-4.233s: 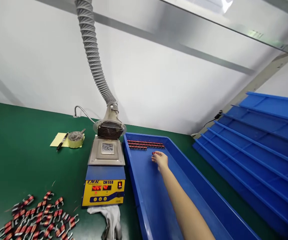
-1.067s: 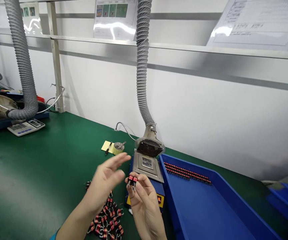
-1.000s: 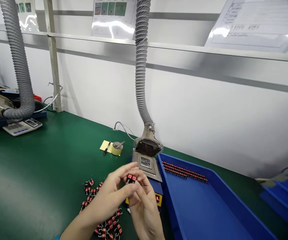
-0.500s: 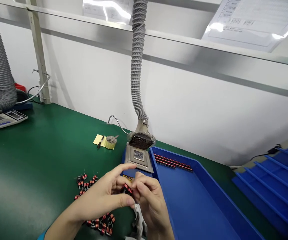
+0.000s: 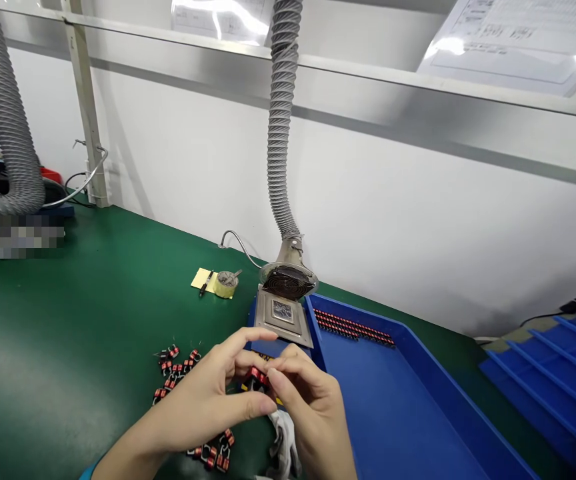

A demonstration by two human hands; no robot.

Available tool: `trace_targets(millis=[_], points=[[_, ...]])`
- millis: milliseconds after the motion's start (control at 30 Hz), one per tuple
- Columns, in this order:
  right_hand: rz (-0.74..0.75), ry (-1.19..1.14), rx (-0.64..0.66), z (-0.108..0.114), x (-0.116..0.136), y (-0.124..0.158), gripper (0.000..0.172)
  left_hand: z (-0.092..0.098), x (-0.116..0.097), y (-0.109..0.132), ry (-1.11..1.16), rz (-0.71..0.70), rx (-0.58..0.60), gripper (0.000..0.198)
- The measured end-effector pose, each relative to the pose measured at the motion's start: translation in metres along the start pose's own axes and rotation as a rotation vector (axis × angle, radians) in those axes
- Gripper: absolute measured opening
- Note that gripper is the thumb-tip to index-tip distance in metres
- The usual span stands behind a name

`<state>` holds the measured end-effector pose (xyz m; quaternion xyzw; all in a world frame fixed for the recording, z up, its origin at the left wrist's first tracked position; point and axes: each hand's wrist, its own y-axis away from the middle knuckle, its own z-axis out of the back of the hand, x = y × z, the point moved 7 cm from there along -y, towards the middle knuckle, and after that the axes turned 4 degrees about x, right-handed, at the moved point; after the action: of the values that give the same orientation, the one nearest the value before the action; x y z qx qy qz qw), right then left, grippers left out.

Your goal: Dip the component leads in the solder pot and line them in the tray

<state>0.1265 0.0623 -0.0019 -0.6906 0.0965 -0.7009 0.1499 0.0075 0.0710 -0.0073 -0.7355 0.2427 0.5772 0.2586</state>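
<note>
My right hand pinches thumb and forefinger at the right end of a small red-and-black part, held up in front of the metal-topped heater. My left hand meets it from the left, thumb standing apart from the forefinger; whether its curled fingers grip I cannot tell, and they hide the part's far side. My hands cover most of the heater's front. My left arm splits the loose pile from view. At right, the blue tray runs off the near edge; far left, a patch is pixelated.
</note>
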Motion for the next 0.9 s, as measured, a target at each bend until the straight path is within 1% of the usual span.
trace_targets(millis=[167, 300, 400, 567, 667, 767, 900], points=[[-0.014, -0.042, -0.032, 0.0019, -0.0056, -0.0008, 0.022, -0.0045, -0.0003, -0.0011, 0.015, 0.004, -0.017, 0.050], [-0.034, -0.021, -0.069, 0.0067, -0.0098, 0.0002, 0.022, -0.0043, 0.0017, -0.0001, -0.001, 0.027, -0.059, 0.046], [-0.019, -0.022, -0.092, 0.0078, -0.0083, 0.0000, 0.022, -0.0037, 0.0011, 0.0014, -0.015, 0.025, -0.061, 0.045], [-0.006, -0.011, -0.048, 0.0054, -0.0044, -0.0006, 0.021, -0.0043, -0.0013, 0.0028, -0.040, 0.029, -0.025, 0.044], [-0.031, -0.063, -0.030, 0.0038, -0.0068, -0.0007, 0.017, -0.0053, -0.0022, 0.0029, -0.082, 0.031, -0.007, 0.046], [-0.043, -0.130, -0.015, 0.0011, -0.0093, -0.0011, 0.017, -0.0050, -0.0017, 0.0029, -0.121, 0.038, -0.009, 0.048], [-0.037, -0.182, -0.009, -0.0009, -0.0089, -0.0011, 0.016, -0.0053, -0.0014, 0.0012, -0.098, 0.020, -0.013, 0.048]])
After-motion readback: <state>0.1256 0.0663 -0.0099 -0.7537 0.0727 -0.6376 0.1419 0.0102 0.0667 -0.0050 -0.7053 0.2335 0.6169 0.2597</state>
